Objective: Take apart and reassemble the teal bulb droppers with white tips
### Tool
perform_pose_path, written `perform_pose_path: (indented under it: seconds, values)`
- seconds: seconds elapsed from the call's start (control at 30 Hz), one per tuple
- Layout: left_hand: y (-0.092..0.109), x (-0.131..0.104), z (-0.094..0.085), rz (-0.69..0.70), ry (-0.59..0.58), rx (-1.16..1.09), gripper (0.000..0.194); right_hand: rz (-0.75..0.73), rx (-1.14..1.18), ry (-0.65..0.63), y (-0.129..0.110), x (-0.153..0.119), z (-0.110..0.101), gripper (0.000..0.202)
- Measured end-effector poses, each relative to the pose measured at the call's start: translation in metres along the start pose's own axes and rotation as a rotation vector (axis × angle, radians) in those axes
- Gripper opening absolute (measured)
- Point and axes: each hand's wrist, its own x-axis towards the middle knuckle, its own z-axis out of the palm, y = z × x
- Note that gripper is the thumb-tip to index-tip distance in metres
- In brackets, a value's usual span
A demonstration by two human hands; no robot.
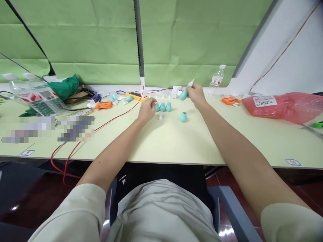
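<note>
A: Head view, right hand [196, 95]: state?
B: Fingers closed on the held teal bulb [183, 95] at its white nozzle [191, 83]. The bulb is tilted above the table [161, 144], nozzle pointing up and toward the right.
A: Left hand [147, 110]?
B: Fingers curled beside the standing bulb row [163, 107]; whether they grip anything, I cannot tell.
A: Adjacent parts?
B: Open-necked bulb [183, 117]: upright, below the held teal bulb in view. Small clear piece [160, 116]: on the table, in front of the row.
</note>
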Motion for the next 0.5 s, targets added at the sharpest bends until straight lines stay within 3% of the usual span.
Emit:
perform_pose_path:
  seconds: [0.07,0.2,0.27,0.5]
  values:
    - [0.010,-0.002,-0.001,0.019,-0.016,-0.054,0.022,0.042,0.277,-0.069,-0.017,-0.018,-0.014,0.013]
    - [0.039,-0.009,-0.005,0.107,-0.035,-0.175,0.019,0.094,0.538,-0.594,-0.036,-0.064,-0.027,0.022]
    - [0.053,-0.013,-0.006,0.123,-0.074,-0.251,0.024,0.161,0.582,-0.781,-0.035,-0.080,-0.025,0.030]
    - [0.067,-0.018,-0.002,-0.066,-0.325,-0.579,0.048,0.197,0.596,-0.884,-0.020,-0.102,-0.001,0.033]
